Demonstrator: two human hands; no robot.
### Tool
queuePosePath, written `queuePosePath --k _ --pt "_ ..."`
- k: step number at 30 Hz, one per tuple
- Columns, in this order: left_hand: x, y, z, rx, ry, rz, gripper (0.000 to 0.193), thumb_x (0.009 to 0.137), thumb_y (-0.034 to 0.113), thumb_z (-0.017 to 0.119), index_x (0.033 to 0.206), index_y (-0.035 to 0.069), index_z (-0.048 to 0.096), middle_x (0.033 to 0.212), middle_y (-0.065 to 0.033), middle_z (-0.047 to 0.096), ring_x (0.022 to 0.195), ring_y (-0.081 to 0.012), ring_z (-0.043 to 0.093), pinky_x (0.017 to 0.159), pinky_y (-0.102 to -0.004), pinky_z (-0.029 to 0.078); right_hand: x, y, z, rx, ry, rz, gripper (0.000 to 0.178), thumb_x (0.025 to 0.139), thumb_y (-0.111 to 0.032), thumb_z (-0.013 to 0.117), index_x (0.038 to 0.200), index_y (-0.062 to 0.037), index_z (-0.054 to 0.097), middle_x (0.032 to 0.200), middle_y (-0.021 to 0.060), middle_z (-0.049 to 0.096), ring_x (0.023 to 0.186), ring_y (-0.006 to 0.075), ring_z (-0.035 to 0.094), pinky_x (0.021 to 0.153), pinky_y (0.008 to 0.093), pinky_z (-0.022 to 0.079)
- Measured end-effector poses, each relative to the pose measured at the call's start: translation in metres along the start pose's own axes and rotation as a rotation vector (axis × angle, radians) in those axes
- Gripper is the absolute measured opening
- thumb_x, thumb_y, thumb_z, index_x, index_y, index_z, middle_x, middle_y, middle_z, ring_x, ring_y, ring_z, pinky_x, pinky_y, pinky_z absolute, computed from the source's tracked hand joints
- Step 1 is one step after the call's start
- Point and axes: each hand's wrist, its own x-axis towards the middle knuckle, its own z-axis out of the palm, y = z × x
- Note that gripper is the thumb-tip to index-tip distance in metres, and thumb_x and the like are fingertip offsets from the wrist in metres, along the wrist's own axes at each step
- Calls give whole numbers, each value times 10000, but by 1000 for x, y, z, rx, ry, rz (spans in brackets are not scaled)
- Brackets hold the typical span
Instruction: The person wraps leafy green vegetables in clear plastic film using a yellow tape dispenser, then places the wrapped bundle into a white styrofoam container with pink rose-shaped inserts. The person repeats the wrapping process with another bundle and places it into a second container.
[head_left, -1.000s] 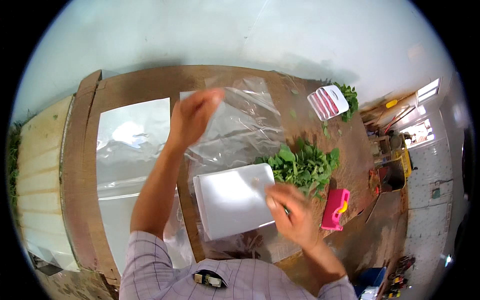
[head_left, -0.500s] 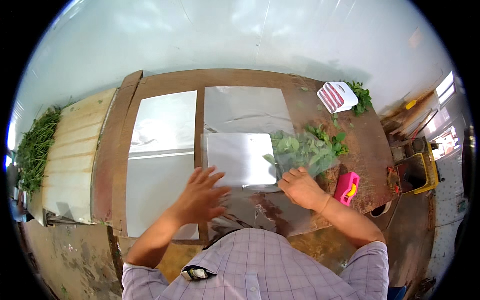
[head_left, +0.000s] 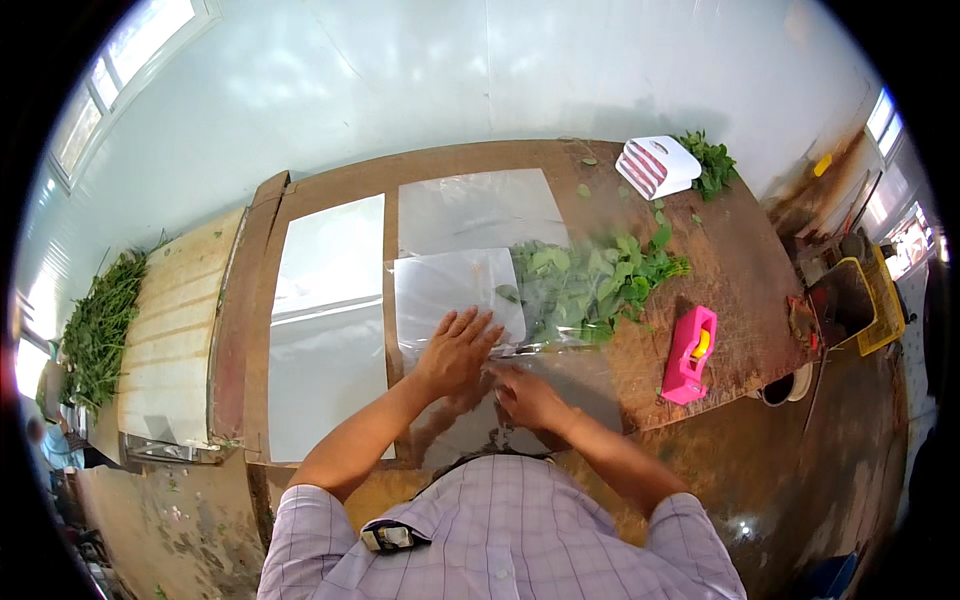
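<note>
My left hand (head_left: 459, 355) lies flat with fingers stretched out on a white sheet (head_left: 450, 290) under clear plastic film. Just to its right, my right hand (head_left: 530, 400) has its fingers bent and drawn together at the near edge of the clear plastic film (head_left: 560, 375). Exactly how much film is between those fingers is partly hidden. A bunch of leafy green stems (head_left: 580, 285) lies right of the white sheet, its leaves covered by the film and its stem ends sticking out to the right.
A stack of white sheets (head_left: 330, 330) lies left on the brown wooden table (head_left: 720, 330). A pink tape dispenser (head_left: 688, 355) with yellow tape stands right. Far right are a white package (head_left: 660, 166) and more greens (head_left: 708, 160). A yellow crate (head_left: 880, 310) stands beyond the table.
My left hand has come down flat onto the white sheet. My right hand has moved left from beside the greens to the sheet's near edge, and the film now lies flatter over the leaves.
</note>
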Motion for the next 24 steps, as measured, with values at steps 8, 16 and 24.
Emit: queuePosePath --k 8,16,24 --pt "-6 -14 4 91 33 94 482 890 270 555 1361 201 476 1484 -74 350 1389 -298 283 1118 -522 204 40 34 9 -65 82 -3 282 863 -127 479 1104 -1 552 1014 277 594 1009 453 538 859 497 439" --pt "-8 -27 12 114 22 126 504 865 349 565 1354 251 486 1494 -66 326 1399 -286 253 1125 -524 176 43 -33 -18 -143 -230 123 253 853 -116 530 1080 -11 566 944 216 629 919 418 588 788 456 471" --pt "-1 -25 15 65 -62 106 592 787 200 644 1349 301 487 1503 -74 316 1412 -328 216 1131 -552 137 70 49 -64 -837 357 -89 380 891 -343 517 1173 -101 597 1267 170 545 1099 341 559 913 481 432"
